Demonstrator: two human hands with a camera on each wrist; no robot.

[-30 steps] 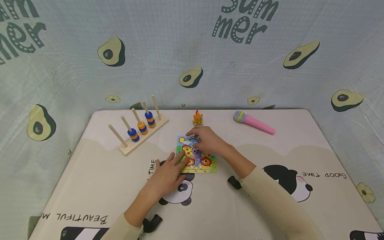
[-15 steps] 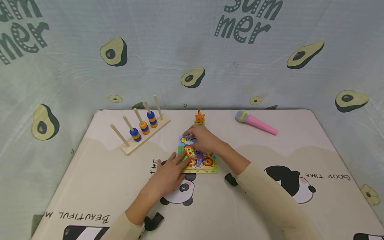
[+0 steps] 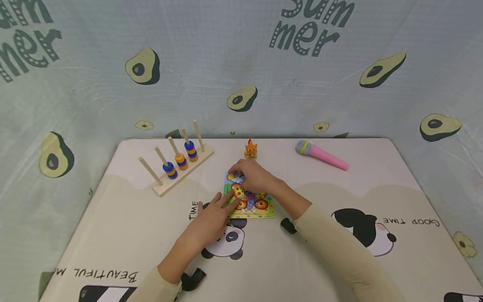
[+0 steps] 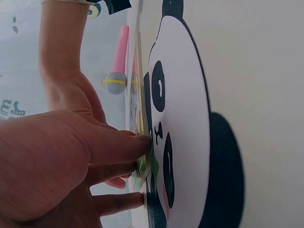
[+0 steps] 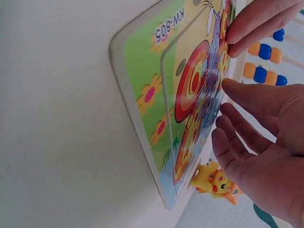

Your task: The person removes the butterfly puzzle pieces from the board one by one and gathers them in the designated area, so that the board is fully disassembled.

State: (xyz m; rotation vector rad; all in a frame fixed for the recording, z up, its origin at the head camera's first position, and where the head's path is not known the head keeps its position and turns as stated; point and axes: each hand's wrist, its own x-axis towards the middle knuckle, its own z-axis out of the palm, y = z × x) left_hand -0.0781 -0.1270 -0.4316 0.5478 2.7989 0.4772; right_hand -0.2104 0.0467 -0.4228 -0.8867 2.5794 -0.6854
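Note:
A wooden jigsaw puzzle board (image 3: 266, 213) with a butterfly picture lies flat on the table between the hands. My left hand (image 3: 210, 221) rests at its left side, fingers spread and reaching onto the picture; in the left wrist view the thumb (image 4: 137, 145) lies at the board's near edge. Over the upper part of the board, my right hand (image 3: 254, 175) bends with its fingertips at the top left corner by the printed sun. The right wrist view shows that thumb (image 5: 247, 95) and the loosely bent fingers close to the picture surface, nothing visible gripped between them.
A wooden bead stacker (image 3: 183, 170) with blue and orange beads on pegs stands at the back left. Behind the board is a small orange and yellow toy figure (image 3: 250, 149). A pink toy microphone (image 3: 324, 156) lies at the back right.
My right hand has shifted slightly left over the board, its fingertips moving closer to the top left corner. The left hand stays in place on the board's left side.

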